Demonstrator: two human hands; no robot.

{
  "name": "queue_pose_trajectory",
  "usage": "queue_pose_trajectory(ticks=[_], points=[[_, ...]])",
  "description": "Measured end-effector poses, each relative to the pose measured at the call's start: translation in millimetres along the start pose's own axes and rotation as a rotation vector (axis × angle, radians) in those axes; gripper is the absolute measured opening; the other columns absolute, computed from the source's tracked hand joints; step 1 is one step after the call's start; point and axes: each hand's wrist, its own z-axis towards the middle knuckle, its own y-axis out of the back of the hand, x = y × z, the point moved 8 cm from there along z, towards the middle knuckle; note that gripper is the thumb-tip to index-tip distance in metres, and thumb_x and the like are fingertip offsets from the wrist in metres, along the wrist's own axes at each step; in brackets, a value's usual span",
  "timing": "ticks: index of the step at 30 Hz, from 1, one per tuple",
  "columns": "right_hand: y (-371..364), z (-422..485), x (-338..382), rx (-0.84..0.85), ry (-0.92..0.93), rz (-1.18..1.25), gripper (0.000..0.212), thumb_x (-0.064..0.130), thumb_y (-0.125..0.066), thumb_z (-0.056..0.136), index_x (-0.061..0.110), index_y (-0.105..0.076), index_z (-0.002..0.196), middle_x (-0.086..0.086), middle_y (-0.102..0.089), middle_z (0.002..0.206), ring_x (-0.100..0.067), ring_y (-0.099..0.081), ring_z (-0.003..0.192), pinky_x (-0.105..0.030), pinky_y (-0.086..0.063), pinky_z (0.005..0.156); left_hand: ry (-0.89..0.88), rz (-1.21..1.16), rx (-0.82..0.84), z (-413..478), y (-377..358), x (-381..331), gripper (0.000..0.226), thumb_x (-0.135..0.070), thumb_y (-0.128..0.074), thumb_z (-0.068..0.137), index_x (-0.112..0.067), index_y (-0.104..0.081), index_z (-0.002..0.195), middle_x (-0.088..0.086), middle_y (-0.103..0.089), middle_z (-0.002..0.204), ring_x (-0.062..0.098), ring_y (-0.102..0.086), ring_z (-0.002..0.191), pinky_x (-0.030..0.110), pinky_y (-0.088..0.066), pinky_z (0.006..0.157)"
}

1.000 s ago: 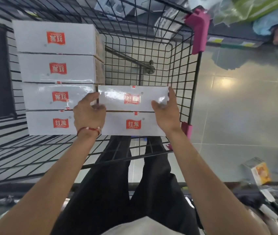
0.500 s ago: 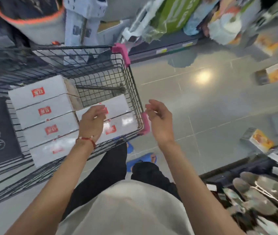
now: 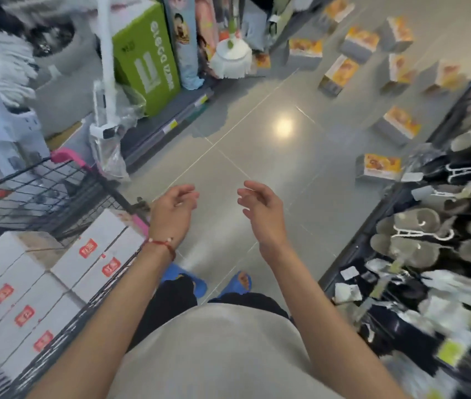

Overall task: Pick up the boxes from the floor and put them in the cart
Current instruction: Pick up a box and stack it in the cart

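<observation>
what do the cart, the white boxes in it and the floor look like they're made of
Cart: dark metal wire, likely coated, judging by its thin open grid; the pink corner caps look plastic.
White boxes: probably glossy printed cardboard, with flat, sharp-edged faces and red labels.
Floor: glazed grey tile, with grout lines and a bright light reflection.

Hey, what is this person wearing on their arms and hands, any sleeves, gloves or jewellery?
No gloves on the left hand or right hand, and both forearms show no sleeves. A thin red cord bracelet with small pale beads circles the left wrist. The right wrist carries nothing; no rings are visible.
</observation>
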Motion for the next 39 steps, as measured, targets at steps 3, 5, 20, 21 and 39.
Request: queue_pose_trajectory(ticks=[3, 5, 20, 21, 39], points=[[55, 0, 8, -0.074, 0.020, 0.064, 0.026, 0.004, -0.058, 0.097, 0.022, -0.067, 0.114, 0.000, -0.074, 0.112, -0.027, -0.067, 0.116, -0.040, -0.049, 0.104, -0.045, 0.067, 0.114, -7, -63, -24, 0.021, -0.010, -0.058, 0.096, -0.024, -0.065, 0.110, 0.002, -0.071, 0.112, 0.025, -0.066, 0.106, 0.045, -0.050, 0.102], [91, 0, 12, -0.131, 0.024, 0.100, 0.026, 0.006, -0.057, 0.098, 0.027, -0.068, 0.110, 0.000, -0.074, 0.113, -0.025, -0.068, 0.115, -0.039, -0.050, 0.104, -0.066, 0.110, 0.179, -10, -103, -39, 0.022, -0.009, -0.058, 0.096, -0.022, -0.065, 0.113, 0.003, -0.071, 0.114, 0.023, -0.066, 0.108, 0.046, -0.049, 0.104], [275, 100, 52, -0.480, -0.045, 0.346, 0.018, 0.012, -0.061, 0.101, 0.022, -0.067, 0.115, -0.002, -0.074, 0.112, -0.010, -0.068, 0.093, -0.027, -0.053, 0.088, -0.118, 0.251, 0.541, 63, -343, -136, 0.026, -0.006, -0.056, 0.098, -0.010, -0.065, 0.122, 0.005, -0.070, 0.111, 0.018, -0.062, 0.097, 0.029, -0.047, 0.090], [286, 112, 59, -0.500, -0.051, 0.350, 0.017, 0.013, -0.061, 0.101, 0.024, -0.067, 0.113, -0.003, -0.074, 0.113, -0.010, -0.068, 0.093, -0.029, -0.052, 0.090, -0.116, 0.258, 0.561, 73, -361, -146, 0.026, -0.007, -0.056, 0.098, -0.010, -0.066, 0.121, 0.005, -0.070, 0.110, 0.018, -0.063, 0.098, 0.031, -0.048, 0.092], [480, 306, 161, -0.753, -0.146, 0.537, 0.020, 0.013, -0.059, 0.101, 0.023, -0.067, 0.116, 0.003, -0.075, 0.106, -0.011, -0.070, 0.095, -0.033, -0.053, 0.094, -0.133, 0.513, 0.834, 203, -673, -297, 0.023, -0.007, -0.051, 0.098, -0.016, -0.065, 0.114, 0.007, -0.070, 0.116, 0.023, -0.066, 0.105, 0.031, -0.047, 0.090]])
